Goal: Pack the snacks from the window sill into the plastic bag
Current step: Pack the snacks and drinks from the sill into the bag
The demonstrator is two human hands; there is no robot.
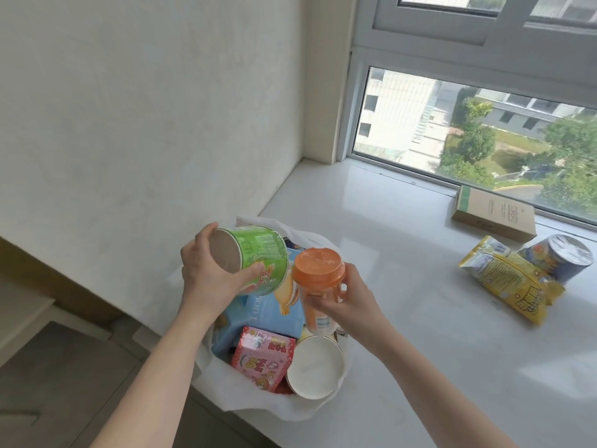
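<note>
Our left hand point(206, 273) grips one green tub point(258, 257) and our right hand point(342, 299) one orange-lidded cup point(318, 279), both above the plastic bag point(290, 412). Three snacks wait on the sill point(387, 221): brown box point(494, 215), yellow packet point(507, 282), foil-topped cup point(565, 257).

Green tub point(258, 257), orange-lidded cup point(318, 270), pink cartoon-printed box point(263, 357), blue box point(274, 315), yellow packet point(507, 282), white bag point(284, 412).
</note>
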